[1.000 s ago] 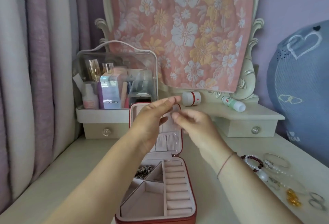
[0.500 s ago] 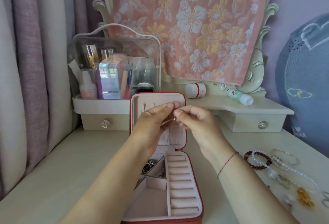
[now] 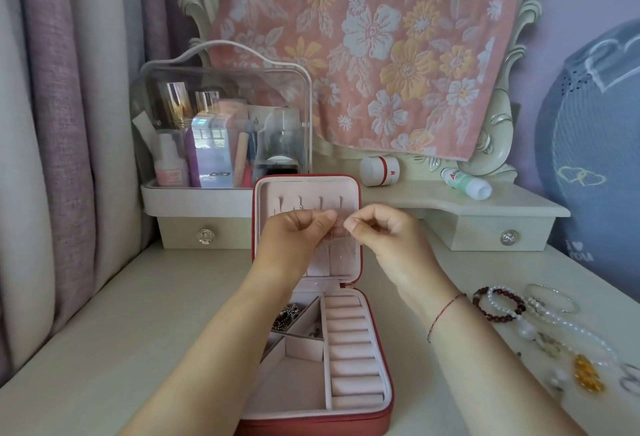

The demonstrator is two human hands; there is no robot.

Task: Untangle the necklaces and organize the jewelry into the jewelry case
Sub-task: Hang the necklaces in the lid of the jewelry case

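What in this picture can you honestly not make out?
All from the head view:
- The chain pinched between the left hand and right hand: too fine to tell whether it is knotted.
- The dark tangle in the jewelry case: the left forearm covers part of it.
- The silver rings: cut off by the right edge.

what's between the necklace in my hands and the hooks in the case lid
Nothing visible. The left hand and right hand pinch the thin necklace right in front of the open lid, and the hooks show in plain view just above the fingertips.
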